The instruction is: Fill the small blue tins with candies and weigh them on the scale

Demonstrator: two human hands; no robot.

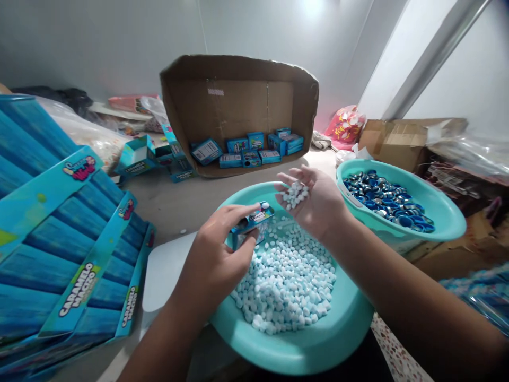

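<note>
My left hand grips a small blue candy box over the near-left side of a turquoise basin. A white candy lies at the box's top, by my fingertip. Palm up above the basin's far right side, my right hand cups a small heap of white candies. Below both hands, the basin holds a large pile of loose pale blue and white candies. My wrist and fingers hide part of the far rim.
A cardboard box lies on its side behind, with several small blue boxes inside. Right stands a second turquoise basin of blue and silver tins or lids. Stacked blue display cartons fill the left, beside a white scale-like plate.
</note>
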